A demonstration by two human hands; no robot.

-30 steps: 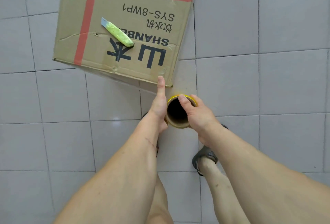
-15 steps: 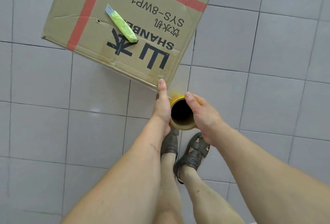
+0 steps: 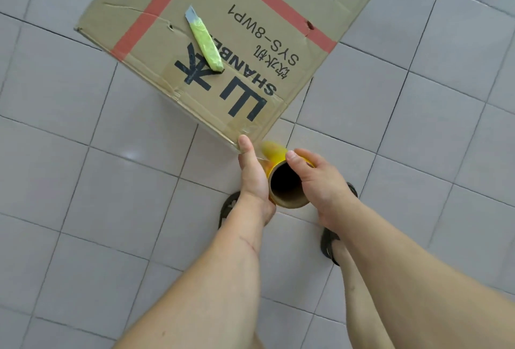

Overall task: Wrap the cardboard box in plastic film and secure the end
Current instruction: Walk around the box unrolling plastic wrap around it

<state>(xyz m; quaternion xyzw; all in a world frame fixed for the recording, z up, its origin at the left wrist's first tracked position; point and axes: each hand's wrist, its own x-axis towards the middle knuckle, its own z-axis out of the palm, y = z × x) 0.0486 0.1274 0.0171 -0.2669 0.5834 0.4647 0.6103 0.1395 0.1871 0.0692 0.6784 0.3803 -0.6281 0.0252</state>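
Now both hands are holding the roll point(image 3: 284, 178) of film upright at the box's point(image 3: 250, 28) near corner: the left hand point(image 3: 252, 176) is gripping its side (thumb touching the corner), the right hand point(image 3: 320, 181) curling over the rim. A knife point(image 3: 205, 42) is lying on the box.

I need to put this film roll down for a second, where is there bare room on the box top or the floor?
On the brown cardboard box, the top is bare right of the printed lettering, past the red stripe. Grey floor tiles left of the left hand are bare. It is crowded around the green utility knife and the near corner, where both hands hold the yellow film roll.
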